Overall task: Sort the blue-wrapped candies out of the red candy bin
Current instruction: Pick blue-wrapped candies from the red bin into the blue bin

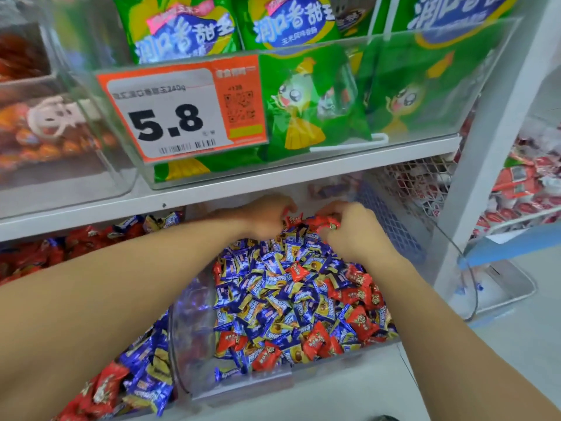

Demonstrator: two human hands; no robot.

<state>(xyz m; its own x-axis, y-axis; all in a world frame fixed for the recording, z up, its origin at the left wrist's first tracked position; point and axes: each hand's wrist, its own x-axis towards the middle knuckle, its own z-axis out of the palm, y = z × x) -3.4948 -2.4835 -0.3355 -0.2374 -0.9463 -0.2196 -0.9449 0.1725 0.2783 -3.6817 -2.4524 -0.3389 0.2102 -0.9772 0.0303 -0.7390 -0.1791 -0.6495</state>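
A: Hands status?
B: Both deep at the back of the clear bin. Left hand curled, pinching a red candy. Right hand clenched round more red candies.
A: Blue-wrapped candies?
B: Blue-wrapped candies fill most of that bin, red ones mixed in along the right and front. Neighbouring bin to the left holds a red/blue mix too. Price tag on the shelf above reads 5.8.
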